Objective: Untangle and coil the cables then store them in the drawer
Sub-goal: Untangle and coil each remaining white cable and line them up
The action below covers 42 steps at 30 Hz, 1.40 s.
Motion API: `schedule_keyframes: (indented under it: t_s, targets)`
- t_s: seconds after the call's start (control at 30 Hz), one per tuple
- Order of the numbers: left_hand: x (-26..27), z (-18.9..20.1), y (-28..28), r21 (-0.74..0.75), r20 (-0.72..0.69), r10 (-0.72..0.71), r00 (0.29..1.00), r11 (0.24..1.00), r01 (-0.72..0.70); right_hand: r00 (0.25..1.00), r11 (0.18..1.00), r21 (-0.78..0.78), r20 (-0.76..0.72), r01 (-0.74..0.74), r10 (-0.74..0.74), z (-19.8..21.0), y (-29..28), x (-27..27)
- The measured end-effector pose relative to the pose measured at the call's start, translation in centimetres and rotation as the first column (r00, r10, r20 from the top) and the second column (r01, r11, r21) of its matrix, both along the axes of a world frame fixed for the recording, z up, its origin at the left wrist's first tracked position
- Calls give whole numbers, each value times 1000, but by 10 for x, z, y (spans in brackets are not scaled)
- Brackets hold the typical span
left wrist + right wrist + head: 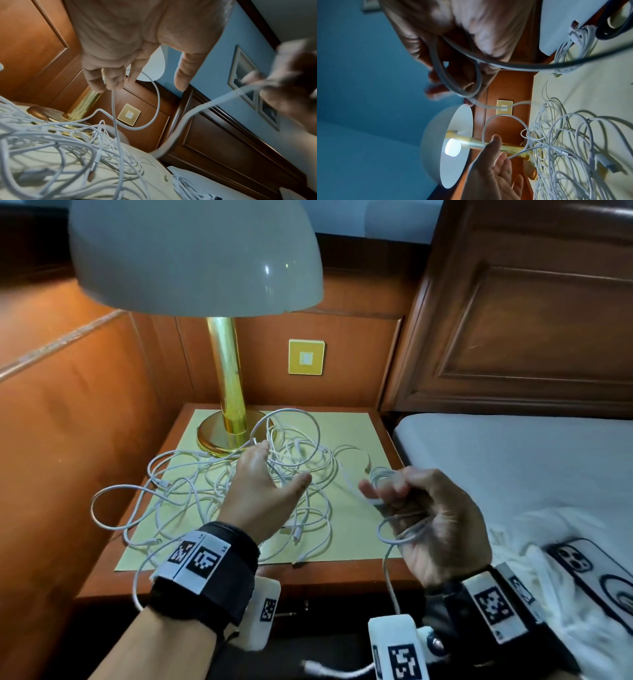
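A tangle of white cables (239,491) sprawls across the centre of the head view, on a pale yellow mat (346,433) covering the wooden worktop (342,577). One loop spills past the mat's left edge, another strand hangs over the worktop's front edge at lower left.

My right hand (431,522), centre-right of the frame, has its fingers (394,491) curled round a small coil of white cable (404,534); a loose end drops from it toward the bottom of the frame. The right wrist view shows loops running through that curled grip.

My left hand (263,491) hovers over the middle of the tangle, palm turned toward the right hand. The left wrist view shows one cable strand (114,108) caught between two fingertips (113,81), w/ the thumb held apart; the strand runs down into the pile.

A second, smaller bundle of cable (378,474) lies near the mat's right edge, just behind the right hand.

Behind the tangle, upper centre, a brass lamp (226,392) w/ a pale dome shade stands on the mat's back-left corner. A yellow wall switch (306,357) sits on the wood panelling behind. At right: a bed (513,457) w/ dark wood headboard, and a phone (589,573) lying on white fabric at lower right.
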<state>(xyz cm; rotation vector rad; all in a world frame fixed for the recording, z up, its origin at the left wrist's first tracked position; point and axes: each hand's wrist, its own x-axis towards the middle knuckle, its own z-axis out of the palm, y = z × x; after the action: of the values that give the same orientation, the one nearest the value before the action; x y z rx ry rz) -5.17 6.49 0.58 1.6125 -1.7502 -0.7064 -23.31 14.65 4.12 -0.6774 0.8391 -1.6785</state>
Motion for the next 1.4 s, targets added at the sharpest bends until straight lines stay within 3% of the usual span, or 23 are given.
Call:
schedule_keyframes:
  t_s: [0.07,0.13,0.17,0.23,0.33,0.43,0.57,0.63,0.73,0.8,0.9,1.0,1.07,1.13,1.3,1.4]
  targets:
    - [-4,-1,0,8,-10,-16,1000,1000,16,999,991,129,12,35,-37,3,2,-4]
    - [-7,-1,1,11,-2,-21,1000,1000,21,964,938,337,-266,74,19,-6,-1,-12]
    - [-7,-1,1,16,-2,-17,1000,1000,17,886,893,442,-441,78,141,-12,-3,-13]
    - [-4,0,-2,29,-25,-4,1000,1000,5,630,803,588,-660,93,410,-32,-4,-13]
    - [5,2,-7,57,-104,12,994,998,-6,300,735,667,-730,122,614,-53,-3,-4]
    - [12,1,-9,59,-111,39,993,998,-32,84,740,643,-763,197,641,-65,-9,-1]
    - [12,-3,-9,78,-129,31,991,997,-21,-35,708,696,-710,123,704,-71,-17,6]
    - [11,-5,-9,76,-145,17,989,997,-7,-109,733,667,-725,132,680,-72,-21,8]
    - [9,-6,-8,77,-172,-1,985,997,15,-159,768,609,-753,200,638,-74,-24,7]
    - [8,-6,-8,75,-203,-26,979,996,43,-158,774,601,-759,200,631,-78,-27,4]
    - [6,-5,-6,50,-231,-67,971,995,81,14,857,483,-872,179,489,-77,-33,-4]
    - [6,-4,-3,8,-271,-110,956,993,116,184,964,70,-983,255,23,-61,-33,-13]
    - [6,-2,-1,-14,-290,-154,945,988,157,243,937,-158,-940,311,-239,-48,-26,-16]
    - [5,-1,3,-28,-306,-188,933,982,189,291,913,-260,-889,315,-353,-38,-18,-18]
    - [-3,-2,20,-65,-360,-269,893,962,264,478,940,-261,-811,221,-337,-11,9,-21]
    - [-8,-2,37,-99,-420,-358,834,932,350,571,982,-179,-801,56,-179,3,25,-19]
